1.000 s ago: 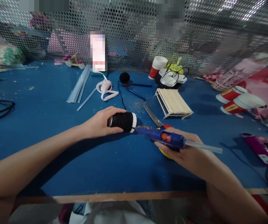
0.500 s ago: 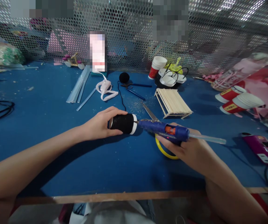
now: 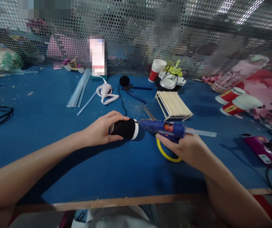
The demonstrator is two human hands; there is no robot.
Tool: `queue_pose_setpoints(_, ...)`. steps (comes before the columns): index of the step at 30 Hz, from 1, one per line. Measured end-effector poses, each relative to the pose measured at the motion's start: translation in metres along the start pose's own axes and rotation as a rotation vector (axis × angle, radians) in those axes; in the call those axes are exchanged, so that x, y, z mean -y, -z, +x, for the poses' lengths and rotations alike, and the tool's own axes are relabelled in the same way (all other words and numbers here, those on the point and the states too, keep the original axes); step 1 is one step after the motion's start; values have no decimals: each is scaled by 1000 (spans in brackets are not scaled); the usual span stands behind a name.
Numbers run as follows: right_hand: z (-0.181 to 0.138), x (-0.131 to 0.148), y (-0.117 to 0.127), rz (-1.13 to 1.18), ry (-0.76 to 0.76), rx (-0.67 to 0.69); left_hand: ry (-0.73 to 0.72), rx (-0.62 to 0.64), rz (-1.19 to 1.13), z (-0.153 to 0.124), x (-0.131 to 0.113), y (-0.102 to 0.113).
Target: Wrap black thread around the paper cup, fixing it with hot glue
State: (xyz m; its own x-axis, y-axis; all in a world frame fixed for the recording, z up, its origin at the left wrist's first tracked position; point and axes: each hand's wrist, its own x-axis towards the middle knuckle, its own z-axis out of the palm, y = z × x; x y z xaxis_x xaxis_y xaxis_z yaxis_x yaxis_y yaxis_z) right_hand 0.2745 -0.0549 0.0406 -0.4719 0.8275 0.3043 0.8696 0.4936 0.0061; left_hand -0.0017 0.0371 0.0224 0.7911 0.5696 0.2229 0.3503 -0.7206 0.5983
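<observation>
My left hand (image 3: 101, 129) is closed round a paper cup wrapped in black yarn (image 3: 124, 129), which lies on its side on the blue table (image 3: 55, 126). My right hand (image 3: 185, 148) grips a blue hot glue gun (image 3: 164, 127) with a clear glue stick poking out of its back. The gun's nozzle touches the white rim of the cup on its upper right. A black strand runs from the cup back to a black yarn ball (image 3: 124, 80).
Scissors with a yellow handle (image 3: 164, 152) lie under my right hand. Behind them stand a rack of wooden sticks (image 3: 174, 105), red-and-white paper cups (image 3: 235, 101), glue sticks (image 3: 79, 90) and white ribbon (image 3: 105, 92). A purple device (image 3: 261, 148) with cable sits right; mesh wall behind.
My right hand has lifted the glue gun and carried its nozzle from the lower side of the cup's rim up to the upper side. My left hand keeps its hold on the cup.
</observation>
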Motion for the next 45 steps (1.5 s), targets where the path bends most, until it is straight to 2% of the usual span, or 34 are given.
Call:
queue_pose_setpoints(4, 8, 3, -1, 73, -101, -31, -13, 3, -1, -1, -1, 0)
queue_pose_setpoints(9, 23, 4, 1, 99, -154, 21, -19, 11, 6, -1, -2, 0)
queue_pose_setpoints(15, 18, 5, 7, 72, -77, 36, -6, -2, -6, 0, -1, 0)
queue_pose_setpoints(23, 9, 12, 11, -56, 93, -54, 70, -30, -23, 1, 4, 0)
queue_pose_setpoints(28, -2, 8, 4, 9, 48, -35, 99, -28, -23, 2, 5, 0)
queue_pose_setpoints(35, -3, 17, 2, 18, -83, -125, 128, -41, -34, 4, 5, 1)
queue_pose_setpoints(40, 11, 21, 16, 140, -119, -70, 131, -44, -37, 3, 6, 0)
queue_pose_setpoints(45, 13, 24, 21, 314, -145, 18, 197, -48, -31, 3, 5, 1)
